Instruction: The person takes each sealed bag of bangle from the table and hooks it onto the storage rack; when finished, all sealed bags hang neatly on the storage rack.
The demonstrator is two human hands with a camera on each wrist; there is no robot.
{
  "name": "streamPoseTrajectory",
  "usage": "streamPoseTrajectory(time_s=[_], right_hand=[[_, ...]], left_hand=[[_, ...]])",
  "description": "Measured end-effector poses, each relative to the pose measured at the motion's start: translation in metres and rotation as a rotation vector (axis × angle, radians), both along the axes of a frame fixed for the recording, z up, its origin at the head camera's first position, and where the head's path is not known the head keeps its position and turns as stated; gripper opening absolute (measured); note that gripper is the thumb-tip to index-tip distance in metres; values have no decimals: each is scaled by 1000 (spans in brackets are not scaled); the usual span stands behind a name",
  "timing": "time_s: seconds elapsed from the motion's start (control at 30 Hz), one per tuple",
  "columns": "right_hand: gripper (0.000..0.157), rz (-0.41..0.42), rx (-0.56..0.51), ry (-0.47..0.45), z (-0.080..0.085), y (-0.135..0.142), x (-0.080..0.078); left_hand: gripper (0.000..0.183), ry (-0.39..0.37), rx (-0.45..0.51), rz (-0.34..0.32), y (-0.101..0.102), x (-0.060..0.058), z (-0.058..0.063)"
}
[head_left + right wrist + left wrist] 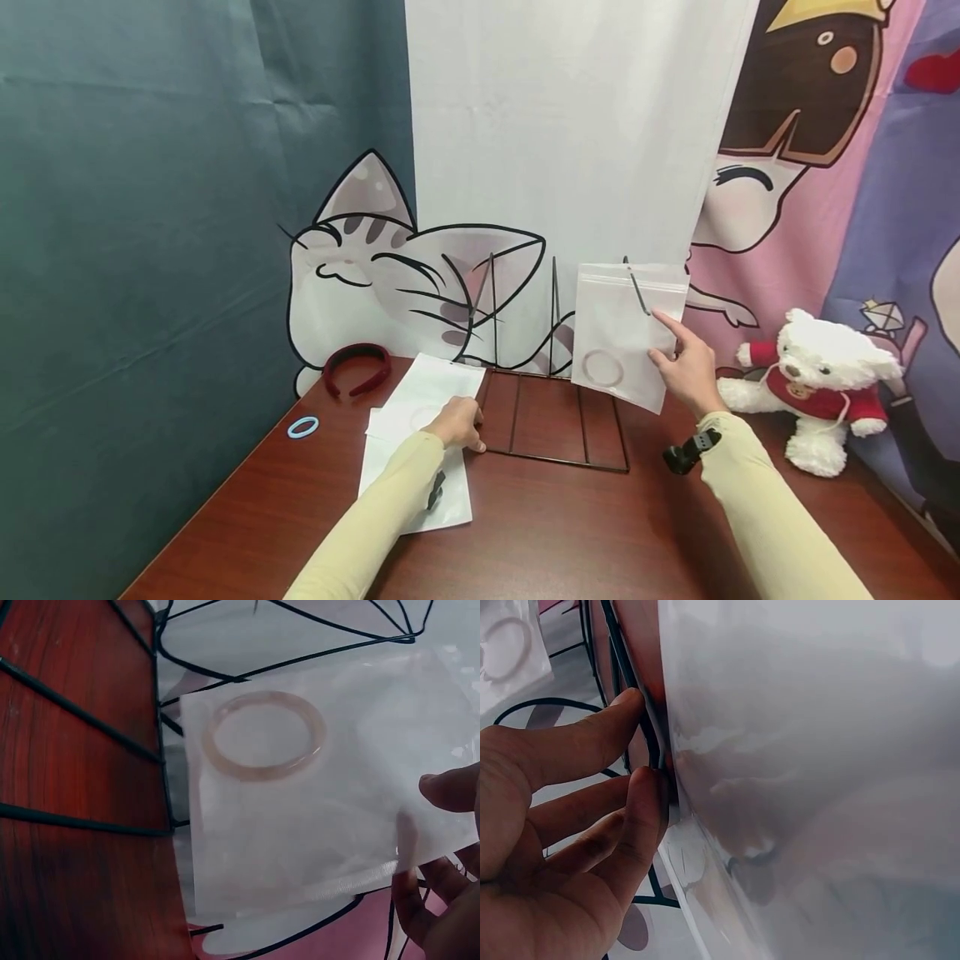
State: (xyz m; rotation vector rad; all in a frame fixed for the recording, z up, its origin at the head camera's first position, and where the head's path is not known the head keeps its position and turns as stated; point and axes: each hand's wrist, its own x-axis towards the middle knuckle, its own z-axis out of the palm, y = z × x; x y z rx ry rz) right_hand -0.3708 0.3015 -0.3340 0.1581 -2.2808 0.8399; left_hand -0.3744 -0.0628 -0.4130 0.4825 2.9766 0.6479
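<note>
A clear zip bag (630,346) with a pale pink ring-shaped bangle (262,739) inside hangs from a hook of the black wire rack (551,458). My right hand (688,371) is at the bag's right side. Its index finger is by the hook's tip, thumb and index finger spread apart. At the rack's left base edge, my left hand (456,423) pinches a black wire (654,746) between thumb and fingers. White bags (442,379) lie under and beside that arm; one looms large in the left wrist view.
A dark red headband (358,371) and a light blue ring (303,427) lie on the brown table (555,533) at left. To the right sits a white teddy bear (813,383) in a red top. Printed curtains (187,208) stand behind the table.
</note>
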Motion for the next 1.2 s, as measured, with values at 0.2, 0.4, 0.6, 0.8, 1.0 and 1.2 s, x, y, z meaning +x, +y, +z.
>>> streamPoseTrajectory(time_s=[0.2, 0.4, 0.6, 0.8, 1.0, 1.2], right_hand=[[67, -16, 46, -36, -3, -4, -6], [61, -31, 99, -35, -17, -5, -3], [59, -21, 107, -65, -42, 1, 3], [58, -11, 132, -200, -69, 9, 12], [58, 152, 314, -470, -86, 12, 22], [60, 304, 499, -569, -82, -4, 30]], left_hand=[[47, 8, 0, -4, 1, 0, 1], [48, -4, 29, -1, 0, 1, -3], [48, 4, 35, -4, 0, 3, -3], [48, 17, 25, -7, 0, 3, -3], [48, 14, 26, -11, 1, 3, -2], [48, -5, 38, -31, -5, 1, -2]])
